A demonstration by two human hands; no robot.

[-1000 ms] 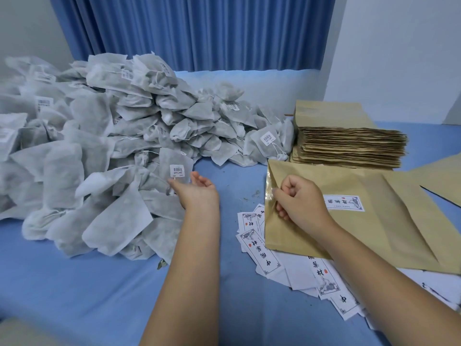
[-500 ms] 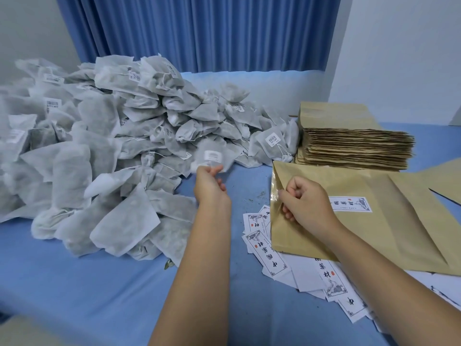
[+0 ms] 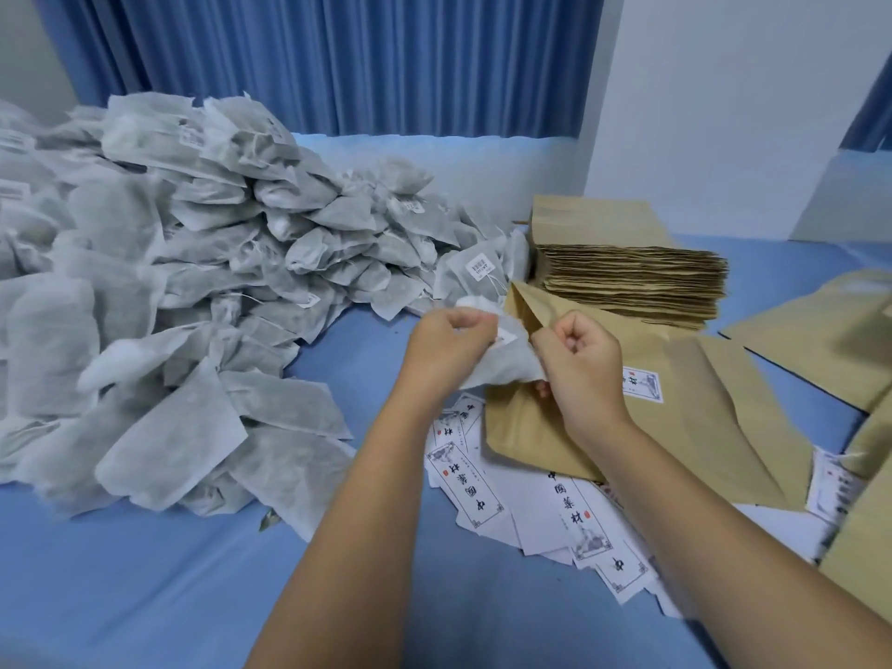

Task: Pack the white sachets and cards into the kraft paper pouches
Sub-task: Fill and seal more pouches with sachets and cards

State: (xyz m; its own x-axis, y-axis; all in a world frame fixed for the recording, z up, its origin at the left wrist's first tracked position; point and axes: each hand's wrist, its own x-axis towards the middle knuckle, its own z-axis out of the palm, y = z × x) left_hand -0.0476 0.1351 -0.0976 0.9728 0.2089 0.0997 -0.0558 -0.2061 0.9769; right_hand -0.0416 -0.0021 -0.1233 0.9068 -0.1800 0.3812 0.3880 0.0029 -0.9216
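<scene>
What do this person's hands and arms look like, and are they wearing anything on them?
The left hand and right hand are bare, with no gloves, rings, watch or bracelet in view. Both forearms are uncovered, and no sleeve shows up to the picture's edge.

Place: small packing workroom.
Bulk stock: sachet heap left of the left hand; pouch stack beyond the right hand.
Surface: blue cloth under both hands.
Backdrop: curtain, white wall beyond.
</scene>
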